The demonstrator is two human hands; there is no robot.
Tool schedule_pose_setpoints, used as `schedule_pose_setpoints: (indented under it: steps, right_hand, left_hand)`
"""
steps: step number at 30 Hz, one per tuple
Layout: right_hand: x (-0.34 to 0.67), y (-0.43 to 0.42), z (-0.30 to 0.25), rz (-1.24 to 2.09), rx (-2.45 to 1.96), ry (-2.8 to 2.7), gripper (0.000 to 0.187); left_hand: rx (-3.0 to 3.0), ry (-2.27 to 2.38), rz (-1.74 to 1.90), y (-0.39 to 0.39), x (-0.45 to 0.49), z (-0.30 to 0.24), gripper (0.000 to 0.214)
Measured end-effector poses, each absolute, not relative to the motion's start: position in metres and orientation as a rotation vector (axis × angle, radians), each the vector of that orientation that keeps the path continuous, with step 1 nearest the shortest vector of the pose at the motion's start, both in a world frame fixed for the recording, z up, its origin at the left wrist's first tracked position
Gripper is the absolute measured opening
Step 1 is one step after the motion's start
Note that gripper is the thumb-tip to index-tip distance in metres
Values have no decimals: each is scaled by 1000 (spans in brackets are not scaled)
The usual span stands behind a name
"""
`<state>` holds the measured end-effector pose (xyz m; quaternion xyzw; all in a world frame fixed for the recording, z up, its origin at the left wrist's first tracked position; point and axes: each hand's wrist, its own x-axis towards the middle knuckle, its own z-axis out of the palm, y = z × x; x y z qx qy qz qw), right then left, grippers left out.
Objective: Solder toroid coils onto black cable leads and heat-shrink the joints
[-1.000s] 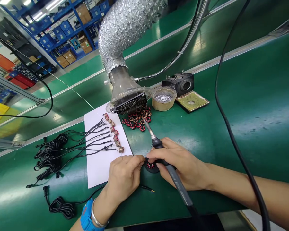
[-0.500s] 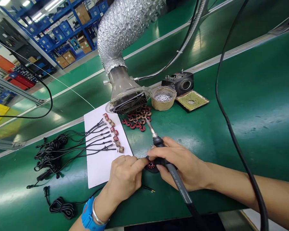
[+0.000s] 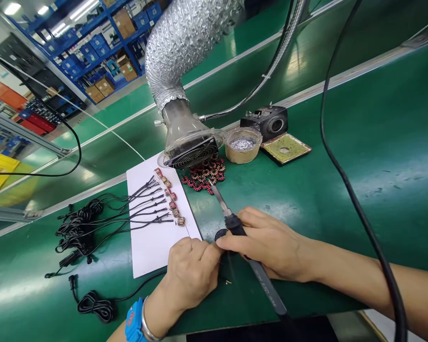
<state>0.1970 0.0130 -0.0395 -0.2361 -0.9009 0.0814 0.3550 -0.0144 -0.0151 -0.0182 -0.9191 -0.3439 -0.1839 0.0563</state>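
Observation:
My right hand (image 3: 267, 244) is closed around a soldering iron (image 3: 266, 285), its metal tip pointing up and away over the bench. Its thumb and finger also meet my left hand (image 3: 192, 266) at a small round black piece (image 3: 221, 234), mostly hidden by the fingers. My left hand is closed in a pinch on that piece. A black cable (image 3: 139, 289) runs from a coiled bundle at the left to beneath my left hand. Stripped wire ends (image 3: 228, 282) show just right of it. Beyond the iron's tip lies a pile of red-and-black wound rings (image 3: 205, 176).
A fume extractor hood (image 3: 185, 128) hangs over the pile. Small copper coils (image 3: 173, 205) and cable ends lie on a white sheet (image 3: 146, 251). Black cables (image 3: 80, 228) are heaped at left. A solder-filled pot (image 3: 243, 145), sponge tray (image 3: 286, 149) and iron holder (image 3: 267, 122) stand behind.
The round black piece has been turned between my fingers, so its red-wound face no longer shows. The iron's tip has swung slightly left and nearer.

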Motion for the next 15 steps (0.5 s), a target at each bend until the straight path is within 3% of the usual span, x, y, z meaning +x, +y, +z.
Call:
schedule_pose_setpoints:
  steps: [4,10,15]
  right_hand:
    - [198,15,-41,292,-643,-2268,35]
    - [201,19,-42,393,-602,-2082,45]
    - [198,18,-45,379,-596,-2054,44]
  left_hand:
    - [-2809,-956,-532,-13,-14,-20,26]
    - [-2982,-1091,-569,-13,-25,-8,9]
    - [-3335,-1195,-78,-21,-29,8,10]
